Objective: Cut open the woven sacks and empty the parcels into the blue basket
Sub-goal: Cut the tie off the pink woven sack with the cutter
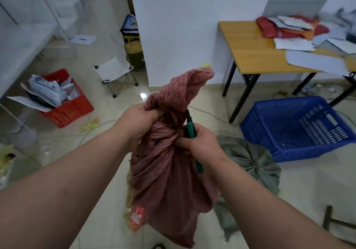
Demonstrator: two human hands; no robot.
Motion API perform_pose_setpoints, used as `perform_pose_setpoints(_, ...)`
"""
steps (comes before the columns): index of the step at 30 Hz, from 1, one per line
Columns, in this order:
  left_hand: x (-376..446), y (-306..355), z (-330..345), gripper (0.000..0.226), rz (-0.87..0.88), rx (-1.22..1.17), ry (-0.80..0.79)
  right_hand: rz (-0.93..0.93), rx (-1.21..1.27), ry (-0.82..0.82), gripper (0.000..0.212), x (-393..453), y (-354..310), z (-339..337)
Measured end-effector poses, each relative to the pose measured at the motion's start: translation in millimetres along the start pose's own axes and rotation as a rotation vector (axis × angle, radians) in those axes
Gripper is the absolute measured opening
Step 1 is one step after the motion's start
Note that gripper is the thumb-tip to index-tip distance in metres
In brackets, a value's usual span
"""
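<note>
Red woven sack (169, 181) hung upright over tiled floor, centre of view, neck bunched and tied off w/ a twisted knot approx. mid-height. L hand (138, 120) gripped the gathered neck just above the knot, fingers (152, 111) curled tight round the cloth. R hand (200, 142) held a green-handled cutter (191, 128), fingers wrapped round the handle; its dark blade pointed up and lay against the sack's neck beside the knot. Handle's lower end stuck out below the R hand. Can't tell whether blade had gone into the weave. Grey-green sack (252, 164) sat on floor just behind and R of the red one, mouth gathered shut. Blue basket (289, 133) stood on floor further R, tilted toward camera, nothing seen inside. Wooden desk (250, 56) behind it, against white wall, carried torn envelopes, paper and a red bag. Red crate (71, 110) on floor at L, stuffed w/ white parcels and wrappers. Small folding stool (115, 71) near doorway.
</note>
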State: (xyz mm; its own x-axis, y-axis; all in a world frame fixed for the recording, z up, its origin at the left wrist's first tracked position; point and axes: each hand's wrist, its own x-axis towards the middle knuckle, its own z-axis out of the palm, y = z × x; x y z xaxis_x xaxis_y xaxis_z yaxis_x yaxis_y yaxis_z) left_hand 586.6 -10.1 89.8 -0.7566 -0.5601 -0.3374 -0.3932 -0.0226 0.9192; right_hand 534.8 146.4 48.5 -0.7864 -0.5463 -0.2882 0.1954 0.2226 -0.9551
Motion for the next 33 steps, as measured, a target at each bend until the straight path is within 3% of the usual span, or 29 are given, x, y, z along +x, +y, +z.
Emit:
perform_pose_setpoints(6, -58.4, 16.1, 64.6, 0.013, 0.024, 0.060, 0.039, 0.031, 0.013, -0.067, 0.026, -75.0, -13.1, -91.6)
perform_pose_setpoints(10, -92.6, 16.2, 130.7, 0.039, 0.057, 0.089, 0.068, 0.033, 0.024, -0.003, 0.028, -124.7, -14.0, -160.7)
perform_pose_setpoints(14, -123.1, 21.0, 188.6, 0.071, 0.119, 0.295, 0.302, 0.049, 0.034, 0.074, 0.028, -160.8, -8.2, -211.8)
perform_pose_setpoints(16, -137.3, 24.2, 210.6, 0.057, 0.255, 0.481, 0.431, 0.061, 0.050, 0.112, 0.028, -168.5, -2.6, -230.0)
perform_pose_setpoints(18, -150.8, 27.4, 232.3, 0.038, 0.471, 0.526, 0.452, 0.070, 0.059, 0.164, 0.030, -170.0, 4.1, -246.1)
perform_pose_setpoints(20, -158.8, 29.5, 255.2, 0.025, 0.553, 0.492, 0.293, 0.086, 0.053, 0.212, 0.030, -168.9, 7.8, -260.2)
perform_pose_setpoints(22, -154.0, 26.6, 277.4, 0.020, 0.516, 0.530, 0.024, 0.100, 0.059, 0.260, 0.031, -166.2, 8.8, -275.6)
perform_pose_setpoints(25, -143.8, 23.6, 309.9, 0.052, 0.408, 0.612, -0.311, 0.116, 0.059, 0.322, 0.019, -162.1, 4.1, -302.7)
perform_pose_setpoints(28, -132.9, 26.5, 344.3, 0.067, 0.380, 0.535, -0.394, 0.122, 0.074, 0.375, 0.015, -156.2, 1.4, -333.5)
perform_pose_setpoints(31, -118.1, 30.9, 379.3, 0.053, 0.361, 0.454, -0.385, 0.131, 0.074, 0.450, 0.024, -150.5, 7.4, -364.7)
perform_pose_setpoints(33, -112.9, 35.7, 403.3, 0.045, 0.415, 0.569, -0.403, 0.146, 0.087, 0.479, 0.025, -149.9, 12.7, -385.4)
